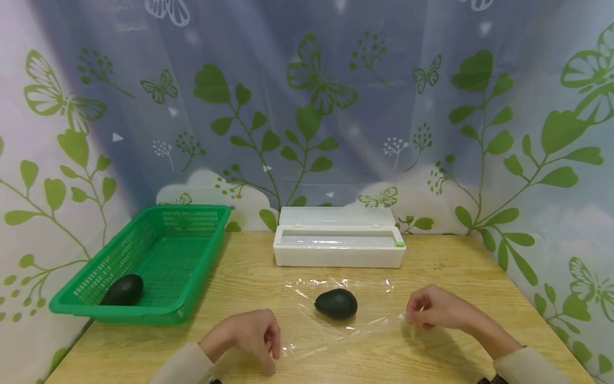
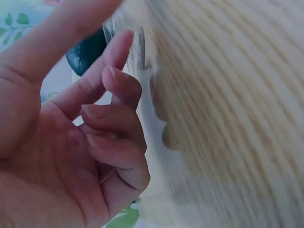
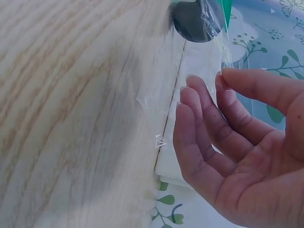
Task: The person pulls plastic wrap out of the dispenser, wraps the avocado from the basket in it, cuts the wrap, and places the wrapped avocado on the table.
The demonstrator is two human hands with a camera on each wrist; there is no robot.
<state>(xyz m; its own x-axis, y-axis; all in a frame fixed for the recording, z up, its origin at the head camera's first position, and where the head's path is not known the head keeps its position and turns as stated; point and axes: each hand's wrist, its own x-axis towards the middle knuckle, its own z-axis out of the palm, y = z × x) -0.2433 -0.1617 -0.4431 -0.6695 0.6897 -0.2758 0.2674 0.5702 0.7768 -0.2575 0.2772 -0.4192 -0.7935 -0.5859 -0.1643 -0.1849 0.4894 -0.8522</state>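
A dark green avocado lies on a clear sheet of plastic wrap spread on the table. My right hand pinches the wrap's near right corner between thumb and index finger, and the near edge slants up to it. In the right wrist view, the other fingers of the right hand are bent and hold nothing. At the near left corner is my left hand. The left wrist view shows a gap between thumb and index finger of the left hand, with wrap right by the index fingertip.
Behind the avocado stands a white plastic wrap dispenser, its lid raised and a green cutter piece at its right end. A green basket at the left holds another avocado. Patterned curtains surround the wooden table.
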